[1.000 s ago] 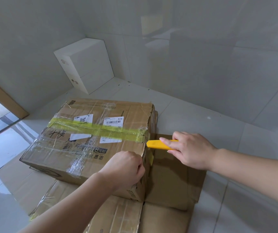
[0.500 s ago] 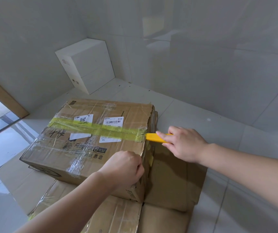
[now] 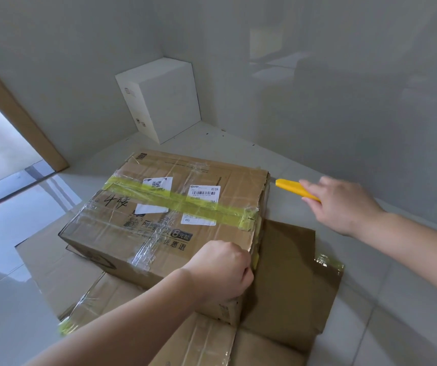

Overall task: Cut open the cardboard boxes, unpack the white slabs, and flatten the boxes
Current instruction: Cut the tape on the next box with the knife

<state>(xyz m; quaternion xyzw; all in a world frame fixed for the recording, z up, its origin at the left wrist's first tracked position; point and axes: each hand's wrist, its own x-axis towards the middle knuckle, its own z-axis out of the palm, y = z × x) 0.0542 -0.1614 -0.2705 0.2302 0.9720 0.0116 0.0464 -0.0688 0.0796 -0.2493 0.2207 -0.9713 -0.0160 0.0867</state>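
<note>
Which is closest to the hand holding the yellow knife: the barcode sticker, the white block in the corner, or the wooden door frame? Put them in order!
From the right hand:
1. Barcode sticker, on the box top, to its left.
2. White block, in the far corner.
3. Door frame, far left.

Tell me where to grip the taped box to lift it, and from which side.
Take the box by its two short ends, one hand from the left and one from the right. It lies flat and wide on flattened cardboard, still sealed with yellow tape, so the top offers no hold.
</note>
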